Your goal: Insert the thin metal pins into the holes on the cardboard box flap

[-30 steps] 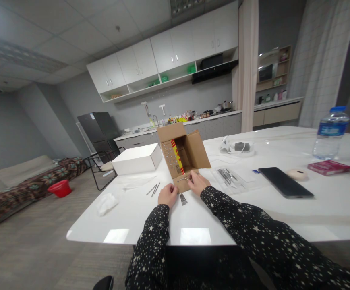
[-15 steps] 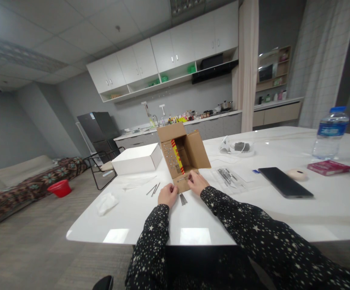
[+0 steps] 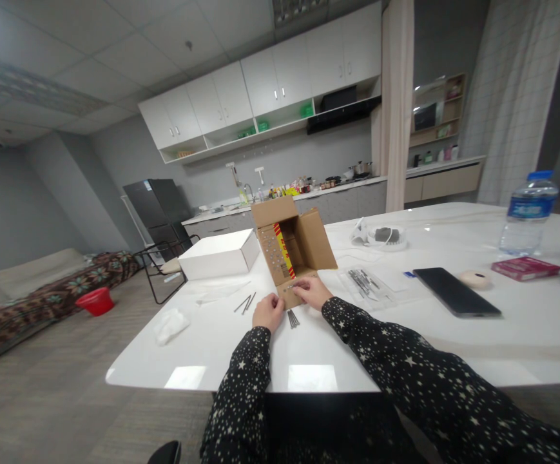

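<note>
An open cardboard box stands tilted on the white table, its mouth facing me and its flaps spread. Small shiny round bits dot its left flap and its lower flap. My left hand rests at the lower flap's left corner with fingers curled; what they hold, if anything, is hidden. Over that same flap my right hand pinches with its fingertips, beside a row of the shiny bits. Whatever is in the pinch is too small to make out. Several nails lie just below the flap, and a few more to the left.
A white box stands left of the cardboard one, near a crumpled tissue. To the right lie a clear bag of metal pieces, a black phone, a maroon packet and a white cable coil. A water bottle stands beyond.
My right hand has shifted slightly left across the lower flap, its fingertips now nearer the flap's middle. My left hand and the box stay in place.
</note>
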